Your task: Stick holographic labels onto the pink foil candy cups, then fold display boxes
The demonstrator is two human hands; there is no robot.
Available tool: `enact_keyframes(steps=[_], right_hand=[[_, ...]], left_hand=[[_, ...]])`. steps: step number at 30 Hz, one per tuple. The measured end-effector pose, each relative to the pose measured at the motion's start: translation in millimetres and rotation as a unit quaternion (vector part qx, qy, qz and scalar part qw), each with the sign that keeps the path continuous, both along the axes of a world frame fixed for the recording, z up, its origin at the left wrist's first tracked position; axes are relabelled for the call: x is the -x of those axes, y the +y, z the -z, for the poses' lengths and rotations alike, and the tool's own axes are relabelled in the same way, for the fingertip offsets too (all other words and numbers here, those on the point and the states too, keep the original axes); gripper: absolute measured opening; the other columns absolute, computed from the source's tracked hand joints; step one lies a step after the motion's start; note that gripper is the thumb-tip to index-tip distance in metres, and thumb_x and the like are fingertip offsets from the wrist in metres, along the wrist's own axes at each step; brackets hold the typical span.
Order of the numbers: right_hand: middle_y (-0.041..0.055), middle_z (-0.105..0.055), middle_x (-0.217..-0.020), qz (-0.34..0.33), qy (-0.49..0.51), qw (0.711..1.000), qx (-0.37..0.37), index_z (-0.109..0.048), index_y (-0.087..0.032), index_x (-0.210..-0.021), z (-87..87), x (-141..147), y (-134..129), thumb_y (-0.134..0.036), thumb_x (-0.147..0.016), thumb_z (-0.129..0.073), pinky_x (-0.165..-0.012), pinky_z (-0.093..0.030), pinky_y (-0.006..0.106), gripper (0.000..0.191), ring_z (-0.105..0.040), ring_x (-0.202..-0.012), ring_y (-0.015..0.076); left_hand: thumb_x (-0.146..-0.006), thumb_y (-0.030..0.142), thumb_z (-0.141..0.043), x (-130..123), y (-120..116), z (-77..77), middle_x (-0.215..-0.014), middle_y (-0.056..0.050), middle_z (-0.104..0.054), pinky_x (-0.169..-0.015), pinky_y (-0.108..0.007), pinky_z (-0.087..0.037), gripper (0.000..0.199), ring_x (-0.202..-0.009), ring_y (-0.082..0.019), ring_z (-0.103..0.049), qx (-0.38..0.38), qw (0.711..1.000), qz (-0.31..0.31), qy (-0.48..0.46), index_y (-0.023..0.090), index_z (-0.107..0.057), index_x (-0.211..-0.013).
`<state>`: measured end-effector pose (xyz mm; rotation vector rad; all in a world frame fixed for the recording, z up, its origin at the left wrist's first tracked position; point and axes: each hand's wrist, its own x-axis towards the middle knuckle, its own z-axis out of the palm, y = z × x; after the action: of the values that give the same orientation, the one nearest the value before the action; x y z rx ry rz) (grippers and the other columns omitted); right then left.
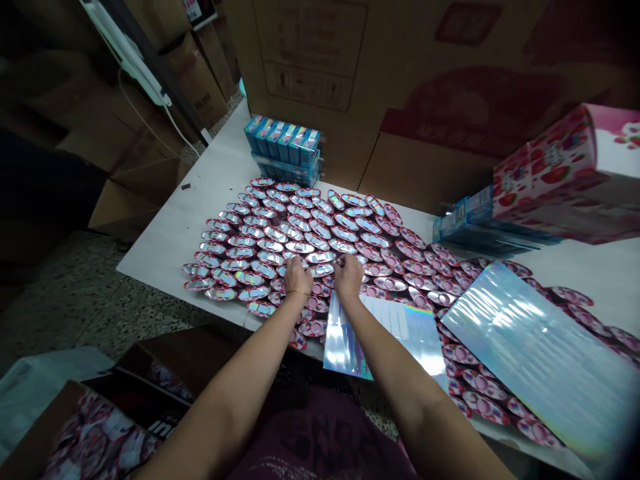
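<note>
Many oval pink-and-red packets (270,245) lie in overlapping rows over the white table (165,233); those at the left and middle carry shiny silvery patches. My left hand (299,277) is closed at the middle of the rows, its fingertips down on a packet. Just to its right, my right hand (349,275) is also closed, fingers pinched over another packet. What either one holds is too small to make out. A shiny holographic sheet (400,327) lies under my right forearm, and a larger striped holographic sheet (540,347) covers packets at the right.
Blue boxes (285,143) stand stacked at the table's back left. A large brown carton (320,73) rises behind the packets. At the right are a pink strawberry-print box (560,173) and more blue packs (465,220). An open carton of packets (100,433) sits below left.
</note>
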<state>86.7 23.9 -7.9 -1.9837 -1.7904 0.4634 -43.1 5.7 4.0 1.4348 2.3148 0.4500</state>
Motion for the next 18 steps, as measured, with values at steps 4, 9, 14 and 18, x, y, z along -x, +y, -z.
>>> enact_keyframes(steps=[4,9,14,18], right_hand=[[0.0068,-0.056,-0.097,-0.15,-0.093,0.984,0.012,-0.062,-0.026,-0.1,-6.4,-4.3,-6.4,-0.017,-0.084,-0.041,-0.073,-0.027,0.034,0.028,-0.043,-0.089,0.0214],[0.0071,-0.056,-0.096,-0.222,-0.141,0.965,0.022,-0.061,-0.029,-0.107,-19.8,-22.4,-6.5,-0.016,-0.082,-0.043,-0.075,-0.03,0.035,0.033,-0.046,-0.088,0.0214],[0.009,-0.058,-0.101,-0.075,-0.009,0.994,-0.074,-0.062,-0.021,-0.108,-43.4,-135.1,-13.9,-0.021,-0.085,-0.039,-0.079,-0.039,0.032,0.032,-0.053,-0.092,0.0193],[0.0067,-0.063,-0.096,-0.161,-0.005,0.986,-0.029,-0.064,-0.023,-0.102,-46.3,-213.8,-40.6,-0.035,-0.082,-0.05,-0.078,-0.042,0.032,0.027,-0.056,-0.09,0.02]], left_hand=[[-0.077,0.027,-0.053,12.1,-3.7,1.6,-0.099,-0.009,-0.057,-0.075,-0.029,-0.043,0.02,-0.09,-0.019,-0.056,0.016,0.999,0.033,0.009,0.017,-0.055,-0.094],[-0.076,0.024,-0.053,15.2,0.5,-1.5,-0.098,-0.008,-0.058,-0.076,-0.03,-0.041,0.02,-0.093,-0.021,-0.054,0.047,0.997,0.051,0.035,0.018,-0.056,-0.095],[-0.081,0.036,-0.049,-39.8,-9.8,-13.8,-0.113,-0.007,-0.054,-0.089,-0.036,-0.034,0.032,-0.108,-0.022,-0.044,-0.043,0.97,0.238,-0.003,0.022,-0.053,-0.109],[-0.072,0.044,-0.06,-102.5,-17.7,-17.8,-0.114,-0.004,-0.052,-0.086,-0.04,-0.031,0.03,-0.108,-0.025,-0.04,-0.012,0.915,0.403,-0.024,0.024,-0.061,-0.094]])
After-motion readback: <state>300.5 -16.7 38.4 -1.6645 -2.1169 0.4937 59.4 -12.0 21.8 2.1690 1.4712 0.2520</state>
